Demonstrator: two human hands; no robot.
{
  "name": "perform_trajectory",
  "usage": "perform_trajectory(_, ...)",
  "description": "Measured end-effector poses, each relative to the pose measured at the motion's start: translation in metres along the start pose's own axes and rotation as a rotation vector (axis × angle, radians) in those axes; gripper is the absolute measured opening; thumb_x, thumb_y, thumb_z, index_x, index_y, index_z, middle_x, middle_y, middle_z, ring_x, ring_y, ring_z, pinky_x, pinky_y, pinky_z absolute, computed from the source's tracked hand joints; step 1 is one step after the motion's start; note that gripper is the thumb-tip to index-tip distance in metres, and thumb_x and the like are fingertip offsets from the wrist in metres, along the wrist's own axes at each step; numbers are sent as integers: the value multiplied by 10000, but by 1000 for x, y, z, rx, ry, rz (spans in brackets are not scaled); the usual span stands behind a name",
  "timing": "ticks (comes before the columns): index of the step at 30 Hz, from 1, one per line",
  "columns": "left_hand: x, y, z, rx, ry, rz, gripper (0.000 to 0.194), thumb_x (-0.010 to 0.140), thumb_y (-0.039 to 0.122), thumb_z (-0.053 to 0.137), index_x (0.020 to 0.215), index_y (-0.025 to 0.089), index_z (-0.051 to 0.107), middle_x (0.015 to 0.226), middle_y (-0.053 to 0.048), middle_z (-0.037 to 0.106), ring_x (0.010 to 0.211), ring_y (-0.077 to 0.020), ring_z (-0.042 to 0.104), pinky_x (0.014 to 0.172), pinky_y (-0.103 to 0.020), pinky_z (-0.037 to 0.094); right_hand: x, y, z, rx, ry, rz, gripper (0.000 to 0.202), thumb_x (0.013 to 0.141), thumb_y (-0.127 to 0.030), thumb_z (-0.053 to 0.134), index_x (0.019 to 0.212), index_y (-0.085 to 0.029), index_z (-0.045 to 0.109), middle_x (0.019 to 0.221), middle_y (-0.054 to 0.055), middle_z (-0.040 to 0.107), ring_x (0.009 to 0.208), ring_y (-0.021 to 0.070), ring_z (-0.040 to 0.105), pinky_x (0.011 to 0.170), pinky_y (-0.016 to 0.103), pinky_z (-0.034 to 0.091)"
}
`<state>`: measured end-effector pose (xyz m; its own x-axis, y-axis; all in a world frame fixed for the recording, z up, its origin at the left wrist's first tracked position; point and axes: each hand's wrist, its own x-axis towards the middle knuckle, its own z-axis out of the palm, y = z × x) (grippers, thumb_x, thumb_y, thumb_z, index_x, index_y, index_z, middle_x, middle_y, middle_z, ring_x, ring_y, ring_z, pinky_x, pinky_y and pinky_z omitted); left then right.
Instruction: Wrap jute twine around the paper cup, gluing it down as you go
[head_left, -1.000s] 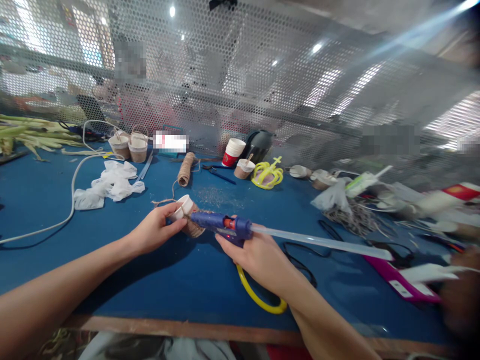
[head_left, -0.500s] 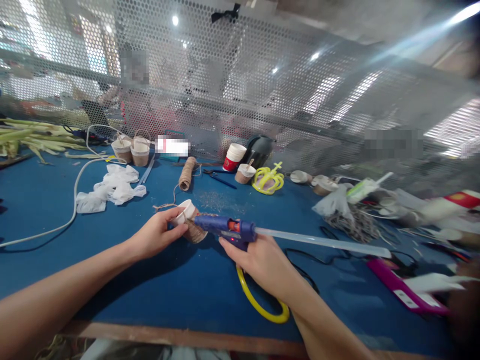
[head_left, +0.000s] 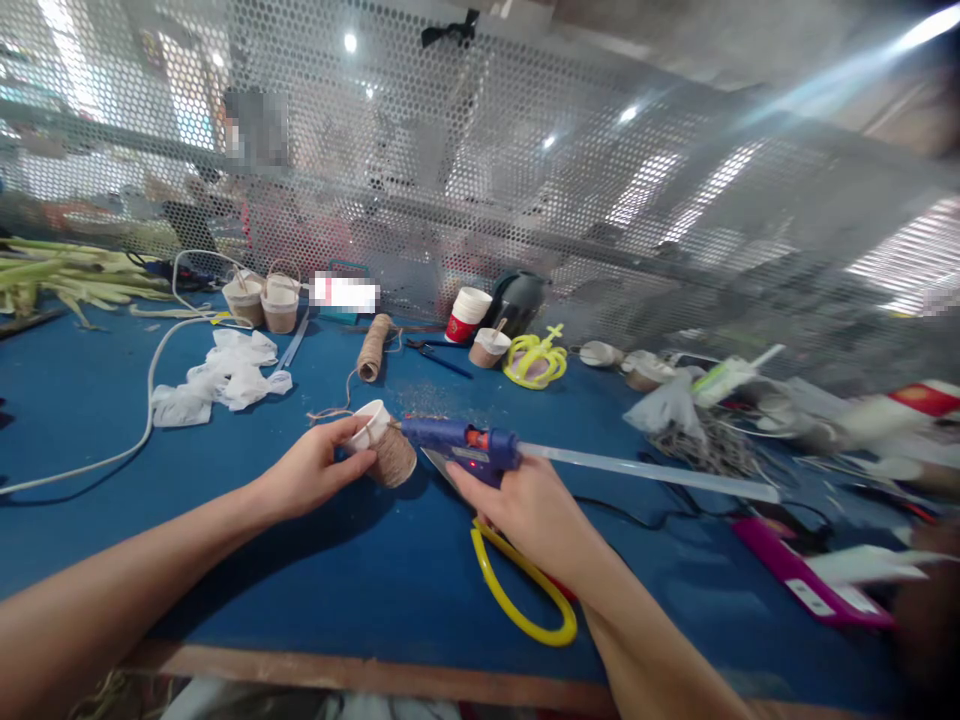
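Observation:
My left hand [head_left: 319,462] is closed on a white paper cup [head_left: 392,458] whose outside is wrapped in brown twine. The cup is tilted, its mouth toward the upper left. My right hand [head_left: 525,505] grips a blue hot glue gun [head_left: 450,440] with a small red light on and a long clear glue stick out of its back. The gun's nozzle is at the cup's side, near the rim; whether it touches I cannot tell. Beneath my right hand lie scissors with a yellow handle [head_left: 525,597]. A loose twine end trails from the cup toward a twine spool [head_left: 373,348].
Behind stand twine-wrapped cups [head_left: 280,303], a red and white cup [head_left: 467,315], pliers [head_left: 441,357] and a yellow crown-shaped piece [head_left: 535,358]. White plastic bags [head_left: 232,372] and a white cable [head_left: 154,390] lie left. A magenta power strip [head_left: 806,575] lies right. Perforated metal sheeting closes the back.
The glue gun and my right hand have shifted slightly to the right, baring more of the cup's wrapped side. My left hand and the cup have stayed almost in place.

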<state>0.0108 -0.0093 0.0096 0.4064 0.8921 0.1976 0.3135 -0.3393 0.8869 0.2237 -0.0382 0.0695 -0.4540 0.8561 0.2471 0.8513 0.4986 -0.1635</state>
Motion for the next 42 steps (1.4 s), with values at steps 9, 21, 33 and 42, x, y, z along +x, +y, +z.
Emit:
perform_trajectory(9, 0, 1, 1, -21, 15, 7, 311, 784, 279, 475, 1016, 91, 563, 968, -79, 640, 877, -200, 575, 800, -285, 440, 0, -7, 0, 92, -43, 94, 195, 785, -212, 456, 769, -147, 639, 639, 53, 656, 590, 172, 602, 581, 256, 462)
perform_trajectory(21, 0, -3, 1, -21, 13, 16, 318, 782, 278, 484, 1026, 89, 561, 939, -76, 644, 839, -191, 587, 739, -264, 459, 1, -9, -5, 235, -91, 192, 202, 774, -220, 439, 722, -154, 624, 545, 24, 609, 475, 138, 554, 507, 236, 438)
perform_trajectory(33, 1, -5, 2, -30, 36, 48, 322, 774, 262, 496, 1054, 122, 569, 1022, -69, 635, 933, -207, 571, 836, -279, 433, -2, -11, 0, 232, -52, 177, 169, 761, -239, 456, 763, -164, 607, 661, 41, 646, 599, 163, 579, 603, 264, 454)
perform_trajectory(42, 0, -3, 1, -66, 23, 6, 324, 738, 236, 518, 1027, 105, 581, 982, -76, 654, 896, -214, 582, 822, -301, 442, 1, -11, -7, 474, -96, 346, 171, 743, -304, 473, 650, -173, 529, 492, -27, 540, 398, 106, 510, 447, 210, 434)
